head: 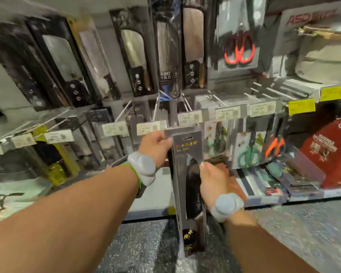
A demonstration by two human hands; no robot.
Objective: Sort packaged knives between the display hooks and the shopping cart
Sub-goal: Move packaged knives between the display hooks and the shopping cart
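A long dark packaged knife [187,154] with gold lettering hangs upright in front of the lower row of display hooks [217,99]. My left hand [156,146] grips its upper left edge near the hang hole. My right hand [215,180] holds the pack's right side at mid-height, thumb on the front. More packaged knives [134,60] hang on the upper hooks. The picture is motion-blurred. No shopping cart shows.
Price tags [189,117] line the hook rail. Red-handled scissors [239,48] hang upper right, orange and green scissors [275,146] lower right. A red box [327,152] and flat packs lie on the right shelf. Speckled floor [146,249] lies below.
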